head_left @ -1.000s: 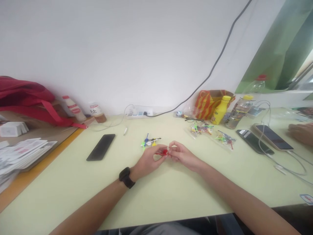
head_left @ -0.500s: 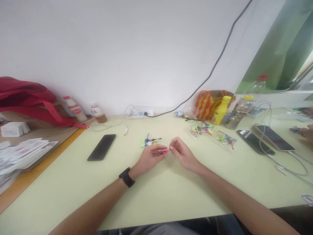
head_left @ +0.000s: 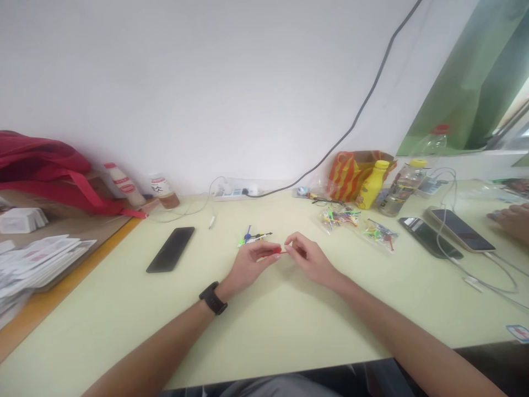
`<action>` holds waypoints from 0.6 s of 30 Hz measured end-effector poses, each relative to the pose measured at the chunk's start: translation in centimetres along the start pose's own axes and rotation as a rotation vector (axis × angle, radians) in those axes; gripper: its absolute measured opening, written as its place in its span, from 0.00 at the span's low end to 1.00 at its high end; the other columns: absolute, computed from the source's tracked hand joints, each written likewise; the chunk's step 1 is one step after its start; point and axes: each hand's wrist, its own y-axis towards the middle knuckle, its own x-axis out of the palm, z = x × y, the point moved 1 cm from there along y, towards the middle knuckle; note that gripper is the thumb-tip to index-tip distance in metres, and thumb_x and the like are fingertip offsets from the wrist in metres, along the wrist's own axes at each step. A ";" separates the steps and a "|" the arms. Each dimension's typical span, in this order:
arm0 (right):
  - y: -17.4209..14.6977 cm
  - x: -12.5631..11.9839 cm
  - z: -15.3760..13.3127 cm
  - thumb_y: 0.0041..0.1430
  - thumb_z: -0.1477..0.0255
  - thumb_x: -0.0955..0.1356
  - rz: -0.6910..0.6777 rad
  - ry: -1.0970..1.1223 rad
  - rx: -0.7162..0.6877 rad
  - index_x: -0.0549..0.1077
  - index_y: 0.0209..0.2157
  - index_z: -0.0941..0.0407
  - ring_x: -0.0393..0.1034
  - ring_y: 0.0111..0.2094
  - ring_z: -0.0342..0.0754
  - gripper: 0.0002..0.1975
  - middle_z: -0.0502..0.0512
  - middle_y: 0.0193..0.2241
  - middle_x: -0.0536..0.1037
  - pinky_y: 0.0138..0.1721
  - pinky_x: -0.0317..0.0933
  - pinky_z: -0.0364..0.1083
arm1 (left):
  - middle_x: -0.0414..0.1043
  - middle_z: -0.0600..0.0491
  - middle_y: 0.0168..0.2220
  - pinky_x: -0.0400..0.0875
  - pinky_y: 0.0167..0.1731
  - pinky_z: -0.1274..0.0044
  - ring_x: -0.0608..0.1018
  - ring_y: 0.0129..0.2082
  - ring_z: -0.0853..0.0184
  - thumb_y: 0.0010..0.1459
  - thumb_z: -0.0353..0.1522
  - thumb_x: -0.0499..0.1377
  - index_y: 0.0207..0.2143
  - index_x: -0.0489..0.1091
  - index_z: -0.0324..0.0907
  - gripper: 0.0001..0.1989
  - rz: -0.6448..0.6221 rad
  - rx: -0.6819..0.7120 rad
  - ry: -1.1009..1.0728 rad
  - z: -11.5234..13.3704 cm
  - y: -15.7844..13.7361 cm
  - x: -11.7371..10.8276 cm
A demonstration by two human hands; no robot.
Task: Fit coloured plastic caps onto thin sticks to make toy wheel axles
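Observation:
My left hand (head_left: 249,264), below a black wristwatch, pinches a small red plastic piece (head_left: 278,251) between thumb and fingers. A thin red stem points from that piece toward my right hand (head_left: 312,260). The right thumb and forefinger are pinched at the stem's end; the contact itself is too small to make out fully. Just beyond my left fingers lies a little group of coloured plastic pieces (head_left: 248,237), blue, green, white, yellow and black, partly hidden by the hand.
Clear bags of coloured pieces (head_left: 341,217) lie to the right, before a yellow bottle (head_left: 372,185). Phones with cables (head_left: 462,229) are farther right, near another person's hand (head_left: 512,219). A black phone (head_left: 171,249) and stacked papers (head_left: 45,258) are on the left.
The red piece has turned in my fingers and its stem shows more plainly. My hands stay almost in place. At the far right the other person's hand has come further into view.

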 end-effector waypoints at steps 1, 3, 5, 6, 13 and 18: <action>0.1 -0.1 0.1 0.69 0.54 0.64 0.005 0.021 0.018 0.69 0.42 0.51 0.54 0.25 0.46 0.15 0.44 0.22 0.58 0.29 0.49 0.46 | 0.83 0.46 0.44 0.80 0.52 0.64 0.83 0.46 0.58 0.58 0.37 0.70 0.43 0.81 0.41 0.13 0.011 0.006 0.007 -0.1 0.0 0.0; 0.3 -0.3 0.2 0.68 0.51 0.64 0.005 0.071 0.047 0.69 0.42 0.51 0.54 0.25 0.46 0.18 0.44 0.22 0.57 0.29 0.49 0.46 | 0.83 0.46 0.43 0.80 0.50 0.65 0.84 0.45 0.58 0.58 0.38 0.70 0.43 0.81 0.41 0.12 0.025 0.022 0.037 -0.3 0.0 -0.1; 0.5 -0.4 0.4 0.67 0.50 0.64 -0.013 0.122 0.078 0.69 0.43 0.52 0.53 0.25 0.45 0.19 0.43 0.22 0.57 0.28 0.48 0.45 | 0.83 0.47 0.43 0.81 0.49 0.66 0.84 0.45 0.58 0.59 0.38 0.70 0.43 0.82 0.42 0.12 0.019 0.046 0.090 -0.3 -0.1 -0.2; 0.5 -0.4 0.5 0.67 0.49 0.64 -0.019 0.145 0.092 0.68 0.44 0.52 0.52 0.24 0.45 0.20 0.43 0.22 0.56 0.28 0.47 0.45 | 0.83 0.47 0.43 0.81 0.48 0.66 0.84 0.44 0.58 0.59 0.38 0.69 0.43 0.82 0.43 0.11 0.013 0.063 0.125 -0.2 -0.1 -0.2; 0.4 -0.4 0.9 0.67 0.50 0.65 -0.038 0.210 0.140 0.68 0.45 0.51 0.51 0.24 0.44 0.19 0.43 0.23 0.58 0.28 0.46 0.45 | 0.83 0.48 0.43 0.78 0.48 0.68 0.84 0.43 0.59 0.64 0.35 0.66 0.43 0.81 0.44 0.07 -0.075 0.199 0.332 0.6 -0.3 0.0; 0.5 -0.5 0.9 0.66 0.49 0.66 -0.049 0.200 0.131 0.69 0.44 0.51 0.51 0.25 0.44 0.20 0.43 0.23 0.58 0.29 0.47 0.45 | 0.83 0.48 0.43 0.77 0.47 0.69 0.83 0.43 0.61 0.65 0.34 0.64 0.43 0.79 0.45 0.06 -0.129 0.276 0.356 0.7 -0.6 0.4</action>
